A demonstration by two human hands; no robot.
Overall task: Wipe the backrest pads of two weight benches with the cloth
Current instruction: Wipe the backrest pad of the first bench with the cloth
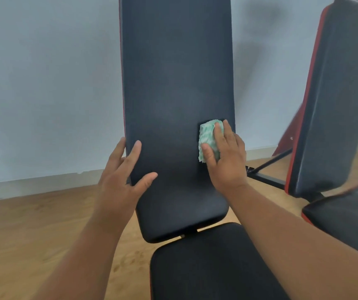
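Right hand: right hand (225,156) lies flat on the cloth (208,140), fingers spread over it and thumb hooked on its lower left side, pressing it to the pad rather than clenching it.
Cloth: green and white, bunched, sitting against the right edge of the near backrest pad (177,94), in its lower half.
Left hand: left hand (124,169) is open, holding nothing; its fingers wrap the left edge of the same pad low down, thumb laid on the front face, seemingly to steady it.
Near backrest pad: dark, tilted up steeply toward the wall (44,83); no wet streak or dust line shows, so I cannot tell which parts the cloth has covered.
Seat pad: seat pad (212,265) lies just below the backrest's bottom edge, untouched by either hand.
Second backrest pad: second backrest pad (334,100) with red trim stands well apart at the right, nobody's hand near it.
Floor: wooden floor (33,234) lies around both benches.
Progress: judging by the cloth's place, wiping of the first pad is under way, low on its right edge.
Left to do: likely the rest of this pad, then the whole second pad.
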